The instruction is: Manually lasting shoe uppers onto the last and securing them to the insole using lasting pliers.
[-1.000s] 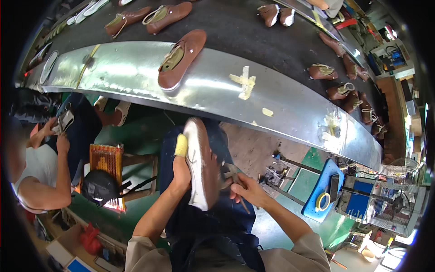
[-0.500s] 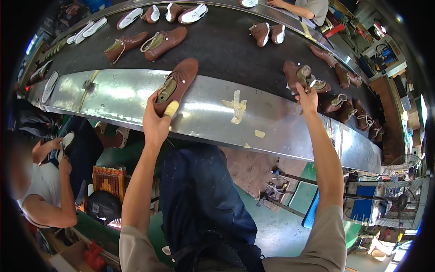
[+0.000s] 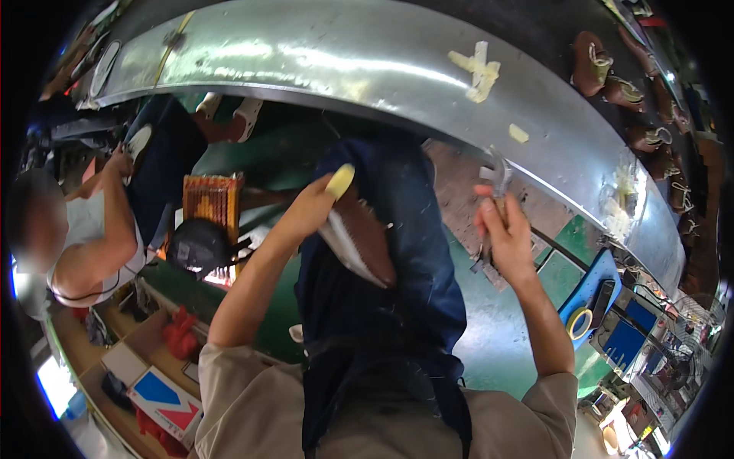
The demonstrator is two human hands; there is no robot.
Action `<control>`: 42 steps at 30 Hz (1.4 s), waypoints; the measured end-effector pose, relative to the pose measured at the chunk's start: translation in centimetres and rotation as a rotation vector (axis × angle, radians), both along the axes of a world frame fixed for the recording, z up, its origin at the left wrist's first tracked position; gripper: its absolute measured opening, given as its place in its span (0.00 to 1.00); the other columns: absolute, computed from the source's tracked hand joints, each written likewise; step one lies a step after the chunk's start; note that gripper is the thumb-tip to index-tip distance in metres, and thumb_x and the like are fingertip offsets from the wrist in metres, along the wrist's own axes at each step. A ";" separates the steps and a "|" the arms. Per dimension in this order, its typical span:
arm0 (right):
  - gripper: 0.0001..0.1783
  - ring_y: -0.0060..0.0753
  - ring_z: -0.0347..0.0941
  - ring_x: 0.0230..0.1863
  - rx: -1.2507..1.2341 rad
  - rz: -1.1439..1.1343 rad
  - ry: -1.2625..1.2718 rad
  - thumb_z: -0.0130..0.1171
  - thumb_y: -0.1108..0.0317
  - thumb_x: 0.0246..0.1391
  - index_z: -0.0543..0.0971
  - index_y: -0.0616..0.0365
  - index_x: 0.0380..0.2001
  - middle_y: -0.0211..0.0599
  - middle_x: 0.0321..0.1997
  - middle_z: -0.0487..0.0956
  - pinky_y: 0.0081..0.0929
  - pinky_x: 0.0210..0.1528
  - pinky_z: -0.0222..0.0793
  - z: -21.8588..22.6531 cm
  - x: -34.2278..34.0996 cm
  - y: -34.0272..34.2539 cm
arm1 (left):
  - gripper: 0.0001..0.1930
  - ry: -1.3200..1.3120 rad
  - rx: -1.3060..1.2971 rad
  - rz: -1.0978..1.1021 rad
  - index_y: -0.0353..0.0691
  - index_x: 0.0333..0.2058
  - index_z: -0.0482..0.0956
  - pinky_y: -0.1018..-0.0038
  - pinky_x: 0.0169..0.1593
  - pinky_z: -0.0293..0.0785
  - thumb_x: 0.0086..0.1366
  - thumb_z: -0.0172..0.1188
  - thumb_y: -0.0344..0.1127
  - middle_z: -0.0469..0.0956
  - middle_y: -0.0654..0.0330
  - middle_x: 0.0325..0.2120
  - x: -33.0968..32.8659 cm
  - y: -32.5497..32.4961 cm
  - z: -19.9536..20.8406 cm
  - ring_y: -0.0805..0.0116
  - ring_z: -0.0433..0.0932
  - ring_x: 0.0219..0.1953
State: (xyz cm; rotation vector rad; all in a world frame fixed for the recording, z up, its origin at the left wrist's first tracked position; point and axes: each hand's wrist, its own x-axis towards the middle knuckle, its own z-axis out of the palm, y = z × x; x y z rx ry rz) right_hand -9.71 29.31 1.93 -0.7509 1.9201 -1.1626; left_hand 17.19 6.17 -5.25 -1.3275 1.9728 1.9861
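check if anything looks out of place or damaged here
On the metal table edge, a crooked, ragged tape cross sticks near a torn scrap, like leftovers. The left hand, holding the brown shoe, has a yellow thumb wrap, reason unclear.

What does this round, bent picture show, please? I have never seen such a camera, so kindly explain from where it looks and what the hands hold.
There is no machine here: the hands in the middle belong to the person wearing the camera. It is a wide fisheye camera on the head, looking down, so straight edges appear curved; the picture's left is the person's left.

The left hand, with a yellow wrap on the thumb, holds a brown shoe with a whitish sole over the lap. The right hand holds a metal tool, too blurred to name surely.

In front curves a shiny metal edge bearing a pale tape cross. Beyond it, at the right, several other shoes are on a dark surface.
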 end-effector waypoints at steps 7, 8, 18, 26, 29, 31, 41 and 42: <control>0.18 0.18 0.72 0.29 -0.019 -0.027 -0.430 0.50 0.60 0.75 0.76 0.61 0.57 0.29 0.30 0.77 0.19 0.35 0.69 -1.8 7.0 -0.3 | 0.35 0.483 0.265 0.047 0.42 0.70 0.65 0.73 0.65 0.67 0.65 0.67 0.26 0.73 0.62 0.59 -2.7 3.7 4.2 0.72 0.72 0.61; 0.18 0.18 0.72 0.29 -0.017 -0.029 -0.424 0.50 0.60 0.75 0.76 0.61 0.57 0.29 0.30 0.77 0.19 0.35 0.69 -1.4 7.4 -0.2 | 0.32 0.512 0.033 0.097 0.42 0.68 0.68 0.73 0.65 0.67 0.66 0.66 0.27 0.74 0.62 0.58 -2.9 4.9 2.5 0.73 0.72 0.60; 0.25 0.27 0.83 0.41 0.207 0.355 -0.783 0.43 0.55 0.77 0.70 0.61 0.66 0.40 0.47 0.84 0.23 0.33 0.77 2.4 6.7 -2.2 | 0.28 0.444 -0.473 -0.051 0.38 0.68 0.69 0.65 0.70 0.62 0.70 0.59 0.32 0.73 0.50 0.64 -1.8 6.4 2.9 0.56 0.71 0.66; 0.15 0.51 0.80 0.25 0.036 0.514 0.474 0.53 0.57 0.72 0.70 0.60 0.40 0.50 0.23 0.81 0.46 0.27 0.71 -1.9 8.7 -1.9 | 0.21 0.472 -0.542 0.082 0.36 0.59 0.77 0.66 0.67 0.66 0.67 0.61 0.27 0.77 0.51 0.59 -2.0 6.9 2.8 0.57 0.75 0.62; 0.16 0.69 0.78 0.36 0.105 0.519 0.419 0.52 0.58 0.72 0.69 0.61 0.46 0.62 0.31 0.81 0.57 0.35 0.70 -3.7 9.1 -2.3 | 0.22 0.487 -0.582 0.149 0.38 0.56 0.79 0.64 0.65 0.70 0.62 0.59 0.20 0.78 0.50 0.58 -1.8 6.8 1.8 0.52 0.77 0.60; 0.16 0.68 0.78 0.35 0.098 0.508 0.413 0.52 0.57 0.71 0.69 0.61 0.45 0.61 0.31 0.81 0.57 0.35 0.70 -4.0 9.4 -2.6 | 0.22 0.477 -0.540 0.200 0.38 0.56 0.79 0.65 0.64 0.71 0.62 0.59 0.19 0.79 0.49 0.57 -1.7 6.7 1.2 0.54 0.78 0.59; 0.15 0.62 0.80 0.34 0.270 0.564 0.481 0.52 0.57 0.71 0.69 0.60 0.42 0.53 0.30 0.83 0.54 0.36 0.72 -1.4 9.9 -2.0 | 0.23 0.471 -0.176 0.213 0.40 0.59 0.76 0.70 0.68 0.61 0.68 0.47 0.21 0.74 0.57 0.60 -3.6 6.8 0.6 0.62 0.71 0.61; 0.15 0.62 0.80 0.34 0.278 0.570 0.490 0.52 0.57 0.71 0.69 0.60 0.42 0.53 0.30 0.83 0.54 0.36 0.72 -1.1 9.4 -1.9 | 0.23 0.480 -0.170 0.221 0.40 0.59 0.76 0.70 0.68 0.61 0.68 0.47 0.21 0.74 0.57 0.60 -3.6 7.1 0.1 0.62 0.71 0.61</control>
